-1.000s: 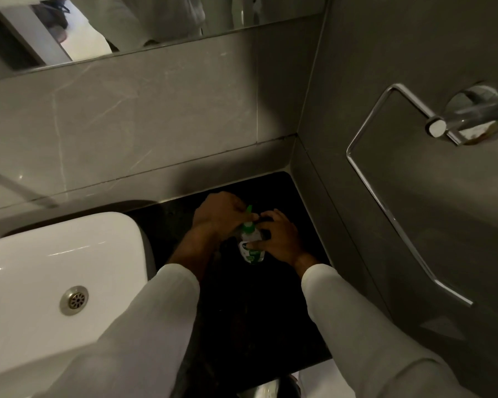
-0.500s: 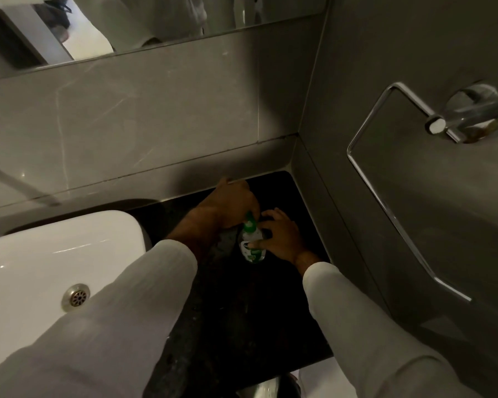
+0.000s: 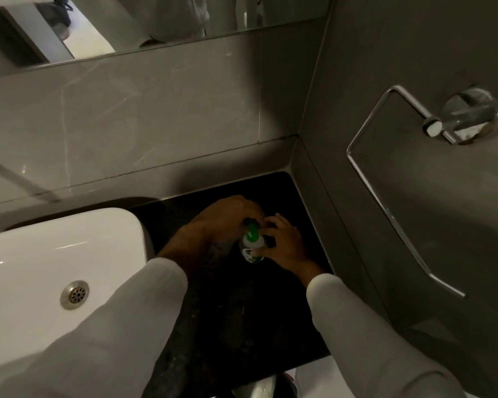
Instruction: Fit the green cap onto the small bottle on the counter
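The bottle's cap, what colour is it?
Green. The cap shows in the head view, on top of the small bottle.

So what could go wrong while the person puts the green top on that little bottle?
The small bottle stands on the dark counter, steadied only by the right hand; a hard push might tip it. The left hand holds the green cap by its top end, so it may go on crooked. It is dim there, so judging the fit is harder, and a dropped cap could roll towards the white sink.

Small white-and-green bottle stands upright on the counter, green cap atop.
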Demonstrator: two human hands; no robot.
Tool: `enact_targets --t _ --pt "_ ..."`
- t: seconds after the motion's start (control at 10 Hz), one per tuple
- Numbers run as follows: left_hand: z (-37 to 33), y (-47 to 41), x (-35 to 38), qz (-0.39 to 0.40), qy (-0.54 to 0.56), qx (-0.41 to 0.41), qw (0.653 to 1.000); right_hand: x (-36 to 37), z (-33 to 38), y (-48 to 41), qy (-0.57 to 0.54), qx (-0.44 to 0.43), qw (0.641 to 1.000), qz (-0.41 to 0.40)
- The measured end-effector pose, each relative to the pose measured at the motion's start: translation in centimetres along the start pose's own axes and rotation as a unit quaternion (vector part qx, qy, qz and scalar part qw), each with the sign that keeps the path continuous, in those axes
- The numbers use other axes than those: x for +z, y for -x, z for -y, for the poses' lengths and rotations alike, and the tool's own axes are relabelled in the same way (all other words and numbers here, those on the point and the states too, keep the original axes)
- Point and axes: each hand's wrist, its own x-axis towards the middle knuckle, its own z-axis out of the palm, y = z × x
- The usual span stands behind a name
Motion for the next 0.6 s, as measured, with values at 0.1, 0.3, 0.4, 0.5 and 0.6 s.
enact_targets --t 0.1,0.3,0.4,0.5,0.6 --pt "0.8 2.0 1.8 -0.027 0.065 -0.031 0.997 1.4 -0.9 1.6 -0.027 -0.001 0.999 -0.028" --pt "2.2 4.1 5.3 0.009 0.049 -0.172 0.984 2.1 -0.6 2.3 -0.063 0.014 0.997 -0.044" --pt "2.1 4.8 5.8 0.026 0.031 -0.197 0.98 1.1 0.0 2.7 -0.031 0.02 0.999 -0.007" --pt "1.5 5.4 4.9 0.037 -0.002 -0.216 0.976 -0.7 1.9 5.1 -0.043 0.025 0.999 -0.023" --pt "1.1 5.8 3.8 0.034 -0.051 -0.226 0.972 -2.1 3.0 7.0 -0.113 -0.021 0.985 -0.132"
